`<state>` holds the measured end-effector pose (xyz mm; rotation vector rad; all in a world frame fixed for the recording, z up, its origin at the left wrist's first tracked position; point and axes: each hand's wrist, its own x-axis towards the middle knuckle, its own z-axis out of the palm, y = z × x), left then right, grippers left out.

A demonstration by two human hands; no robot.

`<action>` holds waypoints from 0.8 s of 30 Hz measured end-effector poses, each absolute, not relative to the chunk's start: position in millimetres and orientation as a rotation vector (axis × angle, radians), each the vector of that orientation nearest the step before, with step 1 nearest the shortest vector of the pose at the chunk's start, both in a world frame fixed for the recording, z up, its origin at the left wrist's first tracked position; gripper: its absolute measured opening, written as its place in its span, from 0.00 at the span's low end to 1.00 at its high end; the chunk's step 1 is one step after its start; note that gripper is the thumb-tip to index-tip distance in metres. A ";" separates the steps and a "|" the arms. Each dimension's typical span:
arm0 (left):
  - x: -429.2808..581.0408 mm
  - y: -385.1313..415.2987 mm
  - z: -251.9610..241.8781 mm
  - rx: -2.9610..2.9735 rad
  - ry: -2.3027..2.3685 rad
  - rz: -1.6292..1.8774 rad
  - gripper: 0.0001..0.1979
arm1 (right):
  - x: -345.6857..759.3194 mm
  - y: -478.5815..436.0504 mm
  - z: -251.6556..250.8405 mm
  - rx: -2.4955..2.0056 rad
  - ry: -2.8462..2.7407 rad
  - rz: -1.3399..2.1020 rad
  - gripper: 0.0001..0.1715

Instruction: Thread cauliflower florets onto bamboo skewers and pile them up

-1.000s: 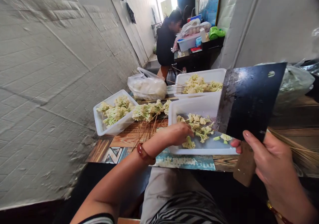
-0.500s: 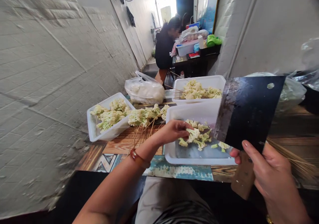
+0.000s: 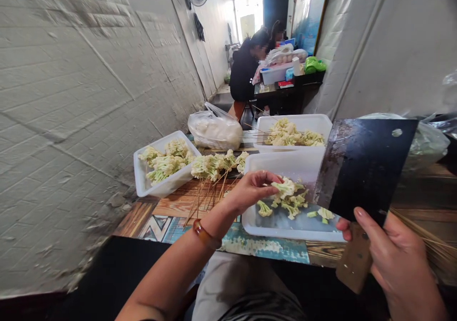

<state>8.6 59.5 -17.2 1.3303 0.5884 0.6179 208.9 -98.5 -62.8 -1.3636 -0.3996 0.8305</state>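
My left hand (image 3: 254, 188) is closed on a cauliflower floret (image 3: 285, 186), held over the near white tray (image 3: 293, 233). Several loose florets (image 3: 293, 205) and small cut pieces (image 3: 321, 214) lie in that tray. On the right, my right hand (image 3: 389, 245) grips the wooden handle of a cleaver (image 3: 367, 168). The broad dark blade is raised upright and covers the tray's right end. Left of the near tray, skewered cauliflower (image 3: 210, 166) rests on the patterned table (image 3: 171, 202), its sticks pointing toward me.
A left white tray (image 3: 167, 187) and a far white tray (image 3: 262, 145) hold cauliflower. Between them sits a plastic bag (image 3: 216, 130). Bamboo sticks (image 3: 432, 235) lie at right. Two people sit farther back by a loaded table, one in dark clothes (image 3: 243, 75).
The view has shifted, so the scene sits slightly right and lower. My left hand has lifted the floret slightly from the others. The cleaver stays raised in my right hand.
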 end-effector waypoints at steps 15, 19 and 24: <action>12.4 43.9 -16.9 0.907 0.556 0.643 0.17 | 209.8 -95.3 -66.4 -1.356 -0.474 0.814 0.15; 12.6 43.1 -20.0 0.810 0.539 0.649 0.15 | 209.5 -96.3 -65.7 -1.379 -0.438 0.836 0.16; 13.2 40.8 -23.3 0.808 0.548 0.667 0.13 | 207.7 -96.6 -62.7 -1.345 -0.470 0.857 0.14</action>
